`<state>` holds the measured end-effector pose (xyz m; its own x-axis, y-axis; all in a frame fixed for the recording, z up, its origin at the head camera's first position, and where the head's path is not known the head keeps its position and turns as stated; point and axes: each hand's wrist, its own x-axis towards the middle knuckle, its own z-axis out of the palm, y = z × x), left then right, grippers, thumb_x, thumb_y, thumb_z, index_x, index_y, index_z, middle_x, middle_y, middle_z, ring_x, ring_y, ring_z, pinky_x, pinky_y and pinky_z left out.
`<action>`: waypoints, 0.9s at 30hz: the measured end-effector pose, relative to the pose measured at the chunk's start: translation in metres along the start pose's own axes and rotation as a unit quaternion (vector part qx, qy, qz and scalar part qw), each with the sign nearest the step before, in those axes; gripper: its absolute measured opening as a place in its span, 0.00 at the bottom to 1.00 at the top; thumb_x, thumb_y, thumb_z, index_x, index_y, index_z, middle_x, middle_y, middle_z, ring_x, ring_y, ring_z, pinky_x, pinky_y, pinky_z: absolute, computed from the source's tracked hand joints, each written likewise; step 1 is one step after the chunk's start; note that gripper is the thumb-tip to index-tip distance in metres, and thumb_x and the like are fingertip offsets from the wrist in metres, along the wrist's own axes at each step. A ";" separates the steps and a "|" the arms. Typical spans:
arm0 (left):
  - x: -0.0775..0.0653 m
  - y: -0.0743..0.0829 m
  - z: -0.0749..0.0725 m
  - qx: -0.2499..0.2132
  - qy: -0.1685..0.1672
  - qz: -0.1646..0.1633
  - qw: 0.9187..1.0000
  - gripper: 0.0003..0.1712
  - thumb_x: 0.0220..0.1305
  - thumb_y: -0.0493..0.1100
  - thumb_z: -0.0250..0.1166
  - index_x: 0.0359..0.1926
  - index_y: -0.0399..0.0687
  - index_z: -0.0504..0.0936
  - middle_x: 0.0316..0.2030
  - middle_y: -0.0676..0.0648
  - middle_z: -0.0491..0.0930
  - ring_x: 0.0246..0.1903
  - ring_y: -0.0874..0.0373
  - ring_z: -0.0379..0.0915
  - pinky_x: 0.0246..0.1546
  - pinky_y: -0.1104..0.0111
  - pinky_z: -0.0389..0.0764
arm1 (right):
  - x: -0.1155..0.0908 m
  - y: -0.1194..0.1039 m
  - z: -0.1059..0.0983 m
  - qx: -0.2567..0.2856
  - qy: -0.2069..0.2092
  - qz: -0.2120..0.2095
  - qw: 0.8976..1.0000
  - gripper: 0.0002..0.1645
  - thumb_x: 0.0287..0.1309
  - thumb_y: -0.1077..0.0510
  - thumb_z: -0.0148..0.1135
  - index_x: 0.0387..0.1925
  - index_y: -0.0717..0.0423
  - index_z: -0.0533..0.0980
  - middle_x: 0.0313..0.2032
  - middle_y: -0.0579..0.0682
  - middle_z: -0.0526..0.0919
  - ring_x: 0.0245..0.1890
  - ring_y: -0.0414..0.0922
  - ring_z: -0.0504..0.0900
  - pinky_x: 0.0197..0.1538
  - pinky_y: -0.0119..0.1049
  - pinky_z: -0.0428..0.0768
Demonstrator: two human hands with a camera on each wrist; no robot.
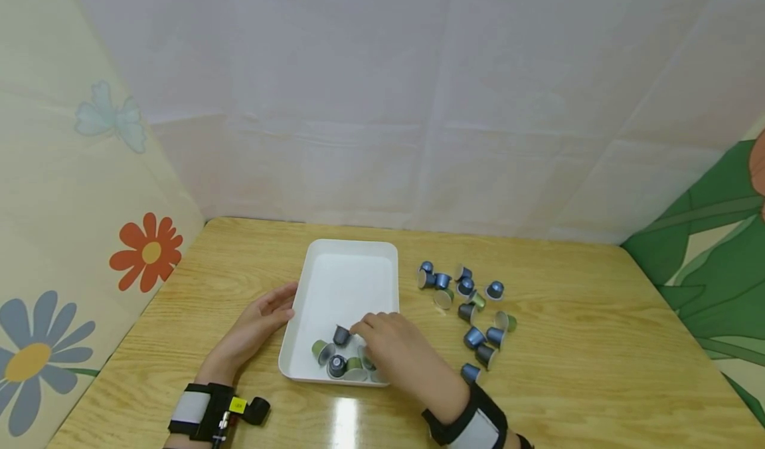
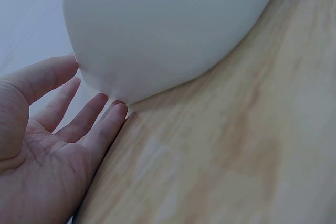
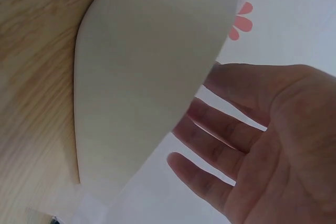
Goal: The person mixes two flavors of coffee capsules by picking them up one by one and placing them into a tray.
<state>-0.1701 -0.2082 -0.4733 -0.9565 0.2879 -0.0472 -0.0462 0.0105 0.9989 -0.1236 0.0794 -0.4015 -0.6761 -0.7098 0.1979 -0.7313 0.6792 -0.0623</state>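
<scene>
A white rectangular tray [image 1: 343, 269] lies on the table, with several coffee capsules, green, grey and dark, at its near end. My left hand [image 1: 263, 319] rests against the tray's left side; its fingertips [image 2: 118, 107] touch the outer wall and the thumb reaches the rim. Over the near right part of the tray is my right hand [image 1: 394, 353], fingertips right beside a dark grey capsule [image 1: 341, 335]. In the right wrist view the tray wall [image 3: 142, 66] hides those fingertips, so I cannot tell whether they pinch a capsule.
Right of the tray, loose capsules lie scattered: blue ones such as this blue capsule [image 1: 495, 290], green ones like this green capsule [image 1: 476, 299], and dark grey ones. A pale curtain [image 1: 388, 137] hangs behind the wooden table [image 1: 574, 343]. Flower-printed cloth [image 1: 72, 236] flanks the left edge.
</scene>
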 end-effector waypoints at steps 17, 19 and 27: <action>0.001 -0.001 -0.002 0.006 0.009 -0.012 1.000 0.38 0.69 0.40 0.63 0.74 0.36 0.58 0.72 0.38 0.59 0.71 0.46 0.56 0.58 0.77 0.69 | -0.005 0.033 -0.014 0.029 0.024 0.068 0.997 0.16 0.56 0.62 0.72 0.48 0.55 0.81 0.43 0.50 0.84 0.42 0.47 0.83 0.44 0.41 0.82; 0.001 -0.001 -0.002 0.008 0.011 -0.015 1.000 0.38 0.68 0.41 0.64 0.74 0.38 0.58 0.72 0.39 0.59 0.71 0.47 0.56 0.58 0.77 0.69 | -0.006 0.038 -0.016 0.033 0.024 0.088 0.995 0.16 0.56 0.62 0.72 0.47 0.55 0.81 0.43 0.50 0.84 0.41 0.47 0.83 0.43 0.40 0.82; 0.001 -0.002 -0.003 0.005 0.009 -0.016 1.000 0.38 0.68 0.41 0.64 0.74 0.38 0.59 0.73 0.39 0.59 0.71 0.47 0.56 0.58 0.77 0.69 | -0.015 0.053 -0.017 0.063 0.034 0.146 0.987 0.18 0.57 0.64 0.70 0.50 0.57 0.80 0.49 0.53 0.83 0.50 0.51 0.82 0.52 0.44 0.80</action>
<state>-0.1722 -0.2105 -0.4751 -0.9598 0.2695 -0.0781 -0.0728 0.0296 0.9969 -0.1509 0.1292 -0.3908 -0.8553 -0.4703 0.2177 -0.5144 0.8215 -0.2462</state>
